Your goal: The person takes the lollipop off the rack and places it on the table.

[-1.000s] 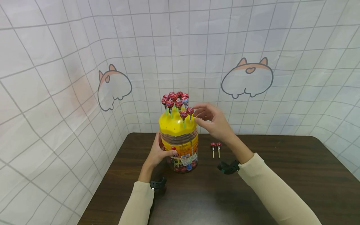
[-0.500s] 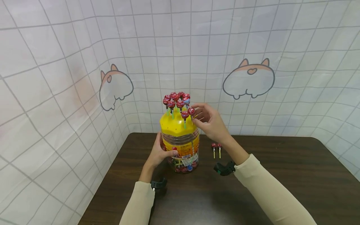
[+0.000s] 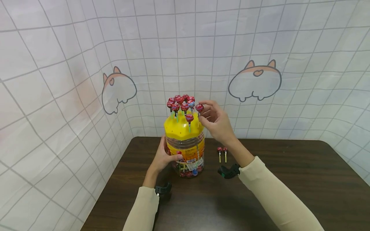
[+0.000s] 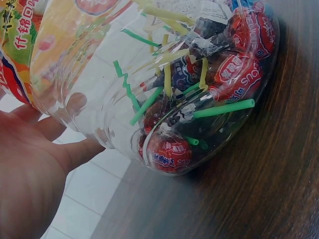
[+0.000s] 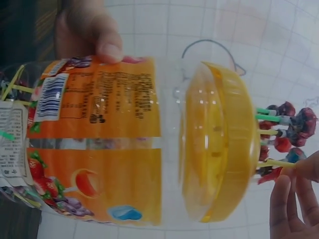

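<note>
A clear plastic candy jar (image 3: 189,153) with an orange label stands upright on the table, topped by a yellow lid (image 3: 180,129). My left hand (image 3: 162,157) grips its left side, the thumb lying across the label. Several red-wrapped lollipops (image 3: 176,107) stick up out of the lid. My right hand (image 3: 217,123), at the lid's right edge, pinches one lollipop (image 3: 199,108) by its yellow stick (image 5: 271,163). Whether that stick's lower end is still in the lid I cannot tell. More lollipops (image 4: 239,74) lie inside the jar, visible through its wall in the left wrist view.
Two lollipops (image 3: 219,149) with yellow sticks lie side by side on the dark wood table (image 3: 283,179), right of the jar. A white grid-patterned curtain (image 3: 185,41) with cartoon drawings hangs behind the table and along its left.
My right hand has moved in from beside the lid, closed its fingers on the right-hand lollipop and lifted it slightly upward and to the right. My left hand keeps its grip on the jar.
</note>
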The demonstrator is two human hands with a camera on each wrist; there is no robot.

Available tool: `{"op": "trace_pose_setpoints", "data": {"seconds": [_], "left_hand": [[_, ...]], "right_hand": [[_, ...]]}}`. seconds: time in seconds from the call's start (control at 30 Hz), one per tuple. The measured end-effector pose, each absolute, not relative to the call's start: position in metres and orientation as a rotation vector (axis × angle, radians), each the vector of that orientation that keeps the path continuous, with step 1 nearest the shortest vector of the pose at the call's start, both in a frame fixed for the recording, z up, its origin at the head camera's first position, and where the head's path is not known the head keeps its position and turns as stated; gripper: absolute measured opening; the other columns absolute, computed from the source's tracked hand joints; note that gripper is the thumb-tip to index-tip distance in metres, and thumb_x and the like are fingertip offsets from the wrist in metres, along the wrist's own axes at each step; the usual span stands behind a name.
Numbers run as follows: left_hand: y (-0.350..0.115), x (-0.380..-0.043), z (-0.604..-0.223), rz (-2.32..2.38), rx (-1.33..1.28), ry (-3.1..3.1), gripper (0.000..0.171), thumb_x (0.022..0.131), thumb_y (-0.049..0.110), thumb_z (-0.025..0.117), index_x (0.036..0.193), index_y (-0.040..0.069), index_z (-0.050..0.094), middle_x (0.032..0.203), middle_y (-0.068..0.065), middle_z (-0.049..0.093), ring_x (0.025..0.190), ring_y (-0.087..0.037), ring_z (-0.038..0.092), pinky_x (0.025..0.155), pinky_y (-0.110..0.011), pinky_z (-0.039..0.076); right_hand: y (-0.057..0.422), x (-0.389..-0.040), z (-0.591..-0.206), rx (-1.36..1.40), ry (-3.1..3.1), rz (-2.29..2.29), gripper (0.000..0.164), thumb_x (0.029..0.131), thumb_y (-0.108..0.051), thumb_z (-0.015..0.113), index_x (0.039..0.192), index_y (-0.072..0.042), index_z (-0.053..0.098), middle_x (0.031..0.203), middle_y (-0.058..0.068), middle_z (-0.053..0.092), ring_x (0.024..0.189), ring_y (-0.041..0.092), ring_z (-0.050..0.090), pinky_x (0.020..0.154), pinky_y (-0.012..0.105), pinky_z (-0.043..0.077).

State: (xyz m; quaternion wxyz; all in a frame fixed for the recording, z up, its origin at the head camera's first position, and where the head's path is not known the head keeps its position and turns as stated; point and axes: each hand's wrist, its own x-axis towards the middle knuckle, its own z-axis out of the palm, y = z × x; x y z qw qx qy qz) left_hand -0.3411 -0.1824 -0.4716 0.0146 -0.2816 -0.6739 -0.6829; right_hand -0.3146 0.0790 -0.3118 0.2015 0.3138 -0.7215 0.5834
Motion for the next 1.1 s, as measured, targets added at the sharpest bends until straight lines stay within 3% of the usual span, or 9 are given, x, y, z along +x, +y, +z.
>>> {"op": "trace_pose_setpoints", "data": {"seconds": [0.33, 0.63, 0.8, 1.1], "left_hand": [[-0.181, -0.342, -0.472, -2.136, -0.874, -2.090, 0.094, 0.085, 0.016, 0.085, 0.155, 0.029, 0.023, 0.143, -0.007, 0.049, 0.126, -0.023, 0.058, 0.106, -0.036, 0.053], [-0.181, -0.342, -0.473, -2.139, -0.876, -2.090, 0.095, 0.086, 0.015, 0.084, 0.156, 0.028, 0.022, 0.144, -0.007, 0.048, 0.128, -0.022, 0.057, 0.107, -0.035, 0.053], [-0.182, -0.342, -0.473, -2.141, -0.855, -2.096, 0.093, 0.085, 0.014, 0.084, 0.154, 0.028, 0.023, 0.143, -0.007, 0.048, 0.128, -0.022, 0.056, 0.107, -0.035, 0.052], [-0.182, -0.342, -0.473, -2.132, -0.861, -2.097, 0.094, 0.085, 0.015, 0.084, 0.155, 0.028, 0.022, 0.143, -0.007, 0.048, 0.128, -0.023, 0.056, 0.107, -0.035, 0.052]], "right_hand": [[0.091, -0.314, -0.309, 0.870, -1.993, 1.694, 0.047, 0.092, 0.005, 0.063, 0.138, -0.007, 0.058, 0.103, 0.018, 0.060, 0.086, 0.038, 0.066, 0.073, 0.027, 0.062], [0.109, -0.314, -0.317, 0.831, -2.019, 1.722, 0.047, 0.092, 0.007, 0.062, 0.136, -0.007, 0.059, 0.103, 0.015, 0.059, 0.078, 0.021, 0.065, 0.062, 0.023, 0.058], [0.118, -0.316, -0.326, 0.815, -2.025, 1.743, 0.046, 0.091, 0.007, 0.062, 0.136, -0.002, 0.057, 0.103, 0.018, 0.059, 0.076, 0.020, 0.065, 0.060, 0.025, 0.057], [0.139, -0.319, -0.350, 0.726, -2.092, 1.750, 0.047, 0.090, 0.009, 0.062, 0.134, -0.008, 0.058, 0.102, 0.016, 0.059, 0.078, 0.021, 0.066, 0.060, 0.026, 0.059]]}}
